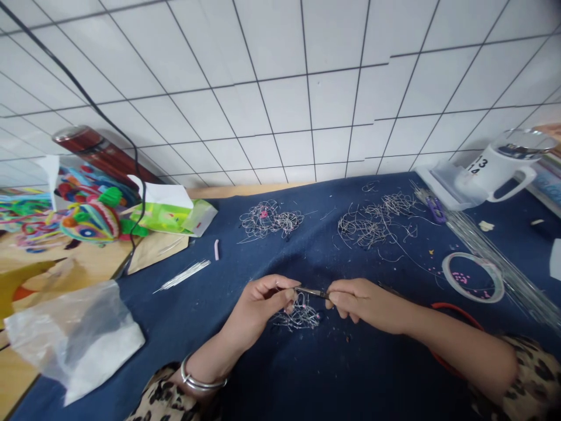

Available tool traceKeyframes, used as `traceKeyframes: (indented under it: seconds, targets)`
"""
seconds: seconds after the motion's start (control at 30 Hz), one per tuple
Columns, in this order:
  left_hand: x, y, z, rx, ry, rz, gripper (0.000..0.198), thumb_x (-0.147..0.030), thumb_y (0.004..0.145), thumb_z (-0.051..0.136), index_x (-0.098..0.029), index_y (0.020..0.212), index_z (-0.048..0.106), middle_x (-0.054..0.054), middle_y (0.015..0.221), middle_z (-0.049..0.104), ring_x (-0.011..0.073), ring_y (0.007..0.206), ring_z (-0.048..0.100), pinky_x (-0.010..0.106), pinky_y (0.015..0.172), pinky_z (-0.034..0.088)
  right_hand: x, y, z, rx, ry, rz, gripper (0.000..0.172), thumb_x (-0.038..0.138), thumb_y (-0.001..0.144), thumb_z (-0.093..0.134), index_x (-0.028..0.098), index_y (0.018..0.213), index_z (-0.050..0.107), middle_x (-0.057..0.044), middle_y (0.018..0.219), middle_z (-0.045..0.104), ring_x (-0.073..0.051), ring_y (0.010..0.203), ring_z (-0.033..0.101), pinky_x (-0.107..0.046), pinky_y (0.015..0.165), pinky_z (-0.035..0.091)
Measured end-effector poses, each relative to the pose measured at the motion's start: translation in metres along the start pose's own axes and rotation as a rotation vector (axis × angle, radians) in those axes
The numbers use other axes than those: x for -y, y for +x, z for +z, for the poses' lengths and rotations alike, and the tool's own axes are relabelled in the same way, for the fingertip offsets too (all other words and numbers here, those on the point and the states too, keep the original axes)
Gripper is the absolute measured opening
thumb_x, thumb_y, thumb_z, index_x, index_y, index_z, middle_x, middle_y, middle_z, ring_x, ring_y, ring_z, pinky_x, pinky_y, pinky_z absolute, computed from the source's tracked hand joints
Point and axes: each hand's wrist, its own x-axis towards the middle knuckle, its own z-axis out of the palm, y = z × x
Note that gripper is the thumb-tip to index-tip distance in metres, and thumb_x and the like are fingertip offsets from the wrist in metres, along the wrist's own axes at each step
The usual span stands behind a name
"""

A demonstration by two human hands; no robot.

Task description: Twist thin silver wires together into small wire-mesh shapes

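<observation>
My right hand [363,301] is closed round a slim dark metal tool [312,291] that looks like narrow-nosed pliers; its handles are hidden in the palm. The tool's tip points left and meets the fingers of my left hand [265,301]. Thumb and forefinger of that hand are pinched together, apparently on a thin wire whose end is too small to make out. Just below the fingertips, a small heap of bent silvery wire pieces [300,318] with a few pink specks lies on the dark blue cloth [272,380].
Two tangled wire heaps [272,219] [372,225] lie further back. Right are a round clear dish [473,278] with pink beads, long straight wires [495,257], purple-handled scissors [435,209] and a white mug [499,172]. Left are short wires [184,276], a plastic bag [79,339] and a red flask [100,153].
</observation>
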Motion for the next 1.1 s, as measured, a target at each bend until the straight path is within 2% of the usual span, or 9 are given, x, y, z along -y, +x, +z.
traceKeyframes:
  seconds: [0.13,0.37,0.53,0.73,0.97,1.1]
  targets:
    - [0.002,0.0,-0.003,-0.029,0.058,0.044,0.014,-0.02,0.076,0.066,-0.017,0.089,0.069,0.0,0.066,0.063,0.0072,0.058,0.054,0.019,0.058,0.045,-0.004,0.002,-0.002,0.049,0.117,0.035,0.029,0.035,0.091,0.036,0.017,0.091,0.059,0.0,0.072,0.055,-0.009,0.058,0.05,-0.019,0.051,0.04]
    - [0.002,-0.004,-0.004,-0.045,0.143,0.067,0.018,-0.021,0.075,0.067,-0.019,0.092,0.069,0.001,0.074,0.065,0.0084,0.063,0.055,0.02,0.06,0.047,-0.007,0.002,-0.002,0.07,0.168,0.04,0.031,0.038,0.091,0.037,0.017,0.092,0.059,-0.001,0.075,0.055,-0.009,0.059,0.051,-0.019,0.051,0.042]
    - [-0.002,-0.003,-0.003,-0.01,-0.003,0.02,0.012,-0.019,0.075,0.067,-0.016,0.087,0.068,0.0,0.069,0.064,0.0068,0.059,0.053,0.019,0.058,0.044,-0.01,0.003,-0.003,0.092,0.213,0.021,0.031,0.038,0.091,0.038,0.017,0.093,0.06,-0.002,0.074,0.055,-0.008,0.059,0.051,-0.019,0.052,0.042]
    - [-0.006,0.0,-0.006,0.031,-0.184,-0.06,0.01,-0.017,0.075,0.067,-0.014,0.085,0.066,0.001,0.069,0.063,0.0075,0.059,0.056,0.019,0.059,0.043,-0.016,0.008,-0.001,0.108,0.418,-0.013,0.032,0.039,0.091,0.038,0.014,0.095,0.059,-0.002,0.075,0.056,-0.008,0.058,0.051,-0.018,0.049,0.04]
    - [-0.005,-0.001,-0.007,0.101,-0.302,-0.009,0.005,-0.014,0.075,0.065,-0.014,0.08,0.063,0.001,0.068,0.062,0.0077,0.058,0.055,0.02,0.056,0.041,-0.015,0.007,0.0,0.096,0.48,-0.072,0.033,0.039,0.091,0.038,0.013,0.096,0.058,-0.003,0.076,0.056,-0.008,0.058,0.051,-0.019,0.05,0.04]
    - [-0.003,0.0,-0.007,0.1,-0.318,0.007,0.006,-0.015,0.076,0.065,-0.015,0.08,0.062,0.0,0.068,0.062,0.0074,0.058,0.054,0.02,0.057,0.041,-0.016,0.007,0.001,0.106,0.456,-0.072,0.034,0.04,0.092,0.036,0.013,0.098,0.057,-0.003,0.077,0.056,-0.009,0.059,0.051,-0.019,0.051,0.041]
